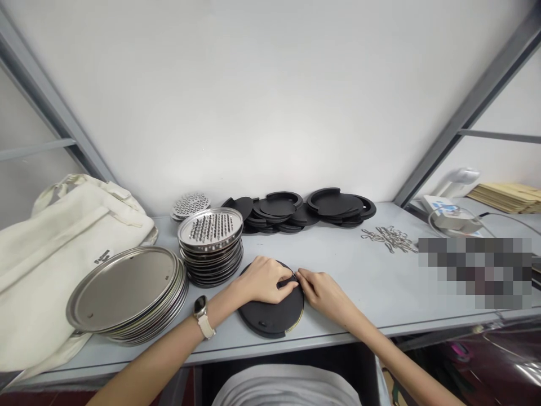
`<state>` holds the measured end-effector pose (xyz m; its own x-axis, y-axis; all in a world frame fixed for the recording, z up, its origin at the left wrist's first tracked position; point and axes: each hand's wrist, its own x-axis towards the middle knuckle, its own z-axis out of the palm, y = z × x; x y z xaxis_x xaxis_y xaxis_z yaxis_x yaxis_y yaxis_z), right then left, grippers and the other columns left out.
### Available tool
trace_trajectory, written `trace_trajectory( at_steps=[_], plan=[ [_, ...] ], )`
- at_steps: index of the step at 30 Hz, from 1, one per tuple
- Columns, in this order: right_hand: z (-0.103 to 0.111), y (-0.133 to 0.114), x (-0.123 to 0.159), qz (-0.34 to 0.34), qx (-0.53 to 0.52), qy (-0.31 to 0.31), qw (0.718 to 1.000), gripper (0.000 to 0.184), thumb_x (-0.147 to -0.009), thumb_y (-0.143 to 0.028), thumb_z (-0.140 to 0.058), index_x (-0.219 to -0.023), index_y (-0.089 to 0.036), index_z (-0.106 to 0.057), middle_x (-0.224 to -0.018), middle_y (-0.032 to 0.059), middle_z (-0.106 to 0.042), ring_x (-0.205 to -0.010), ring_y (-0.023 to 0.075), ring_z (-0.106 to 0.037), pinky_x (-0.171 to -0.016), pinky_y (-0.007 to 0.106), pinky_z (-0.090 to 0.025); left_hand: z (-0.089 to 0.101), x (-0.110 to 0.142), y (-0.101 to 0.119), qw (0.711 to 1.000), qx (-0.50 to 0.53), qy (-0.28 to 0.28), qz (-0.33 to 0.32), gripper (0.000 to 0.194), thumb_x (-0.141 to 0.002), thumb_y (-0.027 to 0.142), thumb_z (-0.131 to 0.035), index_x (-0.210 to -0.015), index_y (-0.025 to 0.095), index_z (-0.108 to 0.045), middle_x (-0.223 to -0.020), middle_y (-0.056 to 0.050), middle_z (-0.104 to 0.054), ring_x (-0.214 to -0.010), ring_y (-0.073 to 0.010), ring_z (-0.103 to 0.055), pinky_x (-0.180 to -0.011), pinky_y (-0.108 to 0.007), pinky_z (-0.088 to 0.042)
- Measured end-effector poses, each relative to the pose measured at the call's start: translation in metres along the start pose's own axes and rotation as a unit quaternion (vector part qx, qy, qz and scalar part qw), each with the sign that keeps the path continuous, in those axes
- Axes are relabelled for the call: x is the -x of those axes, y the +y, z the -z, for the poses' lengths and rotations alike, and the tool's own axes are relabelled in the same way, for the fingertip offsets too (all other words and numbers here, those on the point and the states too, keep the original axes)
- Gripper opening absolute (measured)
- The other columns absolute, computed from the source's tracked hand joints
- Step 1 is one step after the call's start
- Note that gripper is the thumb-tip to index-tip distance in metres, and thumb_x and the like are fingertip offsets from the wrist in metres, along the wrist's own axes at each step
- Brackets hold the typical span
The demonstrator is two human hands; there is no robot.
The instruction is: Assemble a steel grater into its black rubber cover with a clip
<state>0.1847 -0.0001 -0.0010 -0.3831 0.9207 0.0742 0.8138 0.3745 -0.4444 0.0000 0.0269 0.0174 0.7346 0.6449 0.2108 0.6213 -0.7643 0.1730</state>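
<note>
In front of me on the table lies a black round disc (264, 316), with a small dark slot near its lower edge and a thin yellowish line along its right rim. My left hand (264, 280) rests on top of it, fingers curled and holding it near the upper right edge. My right hand (322, 290) is closed in a pinch at that same edge, on a small shiny metal piece (295, 275) mostly covered by the fingertips. A pile of looped metal wire pieces (389, 239) lies farther right.
Stacked round metal grater plates (215, 225) and large metal lids (127, 287) stand left, beside a cream cloth bag (63, 237). Black discs and rings (279, 208) are heaped along the wall. A white box (443, 206) with cables and yellowish cardboard (507, 196) sit right.
</note>
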Motion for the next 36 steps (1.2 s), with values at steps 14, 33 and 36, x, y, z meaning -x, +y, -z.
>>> trace_trajectory(
  at_steps=[14, 33, 36],
  plan=[
    [0.0020, -0.0004, 0.0032, -0.020, -0.011, -0.009, 1.000, 0.032, -0.096, -0.027, -0.029, -0.069, -0.021, -0.045, -0.060, 0.0023, -0.058, -0.053, 0.0161, -0.054, -0.054, 0.025, -0.028, -0.0006, 0.0021, 0.0003, 1.000, 0.005, 0.010, 0.003, 0.033, -0.086, 0.039, -0.048, -0.062, 0.017, -0.053, -0.060, 0.000, -0.062, -0.053, -0.0124, -0.051, -0.051, -0.027, -0.019],
    [0.0071, 0.0071, 0.0077, 0.019, -0.172, 0.017, 0.985, 0.020, -0.091, -0.029, -0.039, -0.073, -0.021, -0.043, -0.056, -0.0071, -0.037, -0.051, 0.0105, -0.034, -0.050, 0.022, -0.029, 0.0023, 0.0039, 0.0003, 1.000, 0.013, 0.011, 0.014, 0.032, -0.088, 0.038, -0.049, -0.064, 0.018, -0.056, -0.061, 0.001, -0.060, -0.054, -0.0118, -0.049, -0.052, -0.028, -0.020],
    [0.0085, 0.0084, 0.0061, 0.012, -0.197, 0.024, 0.980, 0.023, -0.093, -0.032, -0.038, -0.074, -0.021, -0.045, -0.057, -0.0065, -0.039, -0.053, 0.0111, -0.037, -0.051, 0.022, -0.031, 0.0017, 0.0035, 0.0001, 1.000, 0.017, 0.006, 0.013, 0.031, -0.088, 0.038, -0.049, -0.065, 0.017, -0.055, -0.063, 0.000, -0.060, -0.055, -0.0121, -0.050, -0.053, -0.027, -0.020]
  ],
)
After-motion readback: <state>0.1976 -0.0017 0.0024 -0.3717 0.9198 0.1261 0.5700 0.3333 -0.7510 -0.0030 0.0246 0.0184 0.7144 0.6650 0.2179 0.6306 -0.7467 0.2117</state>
